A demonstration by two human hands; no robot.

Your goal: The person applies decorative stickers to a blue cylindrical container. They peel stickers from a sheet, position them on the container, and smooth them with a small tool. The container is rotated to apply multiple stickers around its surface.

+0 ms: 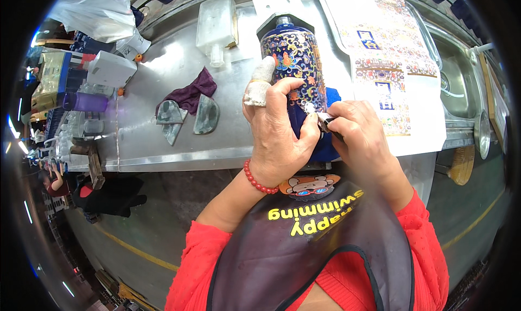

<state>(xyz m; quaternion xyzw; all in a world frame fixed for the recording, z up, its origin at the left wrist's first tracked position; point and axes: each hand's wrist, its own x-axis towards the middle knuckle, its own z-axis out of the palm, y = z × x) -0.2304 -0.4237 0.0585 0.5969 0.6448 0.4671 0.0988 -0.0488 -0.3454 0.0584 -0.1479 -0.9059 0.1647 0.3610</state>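
A dark blue bottle [290,50] covered in a colourful floral pattern lies on its side, neck pointing away from me. My left hand [274,121] is wrapped over its left side, with white tape around one finger and the thumb pressed near the bottle's lower end. My right hand [361,129] pinches a small dark tool [324,122], its tip against the bottle beside my left thumb. The tool's exact kind is mostly hidden by the fingers. Blue cloth [332,96] shows under the bottle's right side.
Printed pattern sheets [380,88] lie over a tray at right, near a metal sink [458,83]. On the steel table [144,124] are a purple cloth [198,91], dark green scraper-like pieces [207,114] and a clear bottle [216,26]. Boxes and a plastic bag [95,15] stand at left.
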